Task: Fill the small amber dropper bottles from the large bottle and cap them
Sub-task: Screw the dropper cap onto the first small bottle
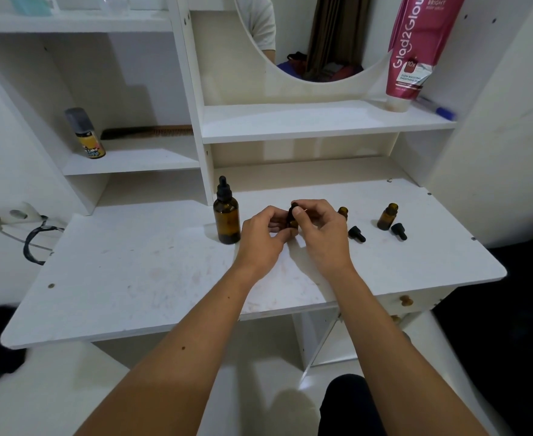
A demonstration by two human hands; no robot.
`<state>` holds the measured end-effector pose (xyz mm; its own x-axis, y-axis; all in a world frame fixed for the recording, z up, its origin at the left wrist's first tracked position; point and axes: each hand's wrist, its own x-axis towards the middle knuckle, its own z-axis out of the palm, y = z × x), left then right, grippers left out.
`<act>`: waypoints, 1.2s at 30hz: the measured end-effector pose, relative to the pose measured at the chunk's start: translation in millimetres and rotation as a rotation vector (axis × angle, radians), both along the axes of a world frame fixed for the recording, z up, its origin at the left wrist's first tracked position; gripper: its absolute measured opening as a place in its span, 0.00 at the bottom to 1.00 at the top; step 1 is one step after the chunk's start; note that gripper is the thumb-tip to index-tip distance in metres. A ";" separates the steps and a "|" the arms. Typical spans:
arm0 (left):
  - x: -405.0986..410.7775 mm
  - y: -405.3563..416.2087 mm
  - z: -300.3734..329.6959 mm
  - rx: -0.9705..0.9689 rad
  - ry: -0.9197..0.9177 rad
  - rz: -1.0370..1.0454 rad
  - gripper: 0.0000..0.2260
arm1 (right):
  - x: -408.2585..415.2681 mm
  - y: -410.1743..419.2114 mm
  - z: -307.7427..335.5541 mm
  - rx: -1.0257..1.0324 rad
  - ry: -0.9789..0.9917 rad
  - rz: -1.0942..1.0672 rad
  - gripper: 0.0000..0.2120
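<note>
A small amber bottle [292, 222] is gripped between both hands: its body is held by the left hand [263, 236], its black cap [294, 206] pinched by the right hand [320, 229] (the large bottle [226, 217] stands just left of them).

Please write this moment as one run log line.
left hand: holds small amber glass bottle | right hand: pinches its black dropper cap | phase: capping

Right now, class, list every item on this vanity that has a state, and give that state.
Large amber dropper bottle: capped, upright.
Held small amber bottle: left hand holds it, right hand grips its cap.
Middle small bottle: uncapped.
Right small bottle: uncapped, upright.
Two dropper caps: off, lying loose.
</note>
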<state>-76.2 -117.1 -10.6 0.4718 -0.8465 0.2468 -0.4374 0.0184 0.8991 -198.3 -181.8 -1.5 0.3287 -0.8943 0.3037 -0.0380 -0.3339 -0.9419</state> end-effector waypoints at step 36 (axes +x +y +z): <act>-7.2 39.1 8.0 0.030 0.120 0.052 0.25 | -7.5 20.2 10.1 -0.046 0.049 -0.077 0.13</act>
<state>-83.4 -78.0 -2.6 0.5400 -0.8262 0.1609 -0.3261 -0.0292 0.9449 -205.8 -161.7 8.6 0.2749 -0.9029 0.3306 -0.1104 -0.3712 -0.9220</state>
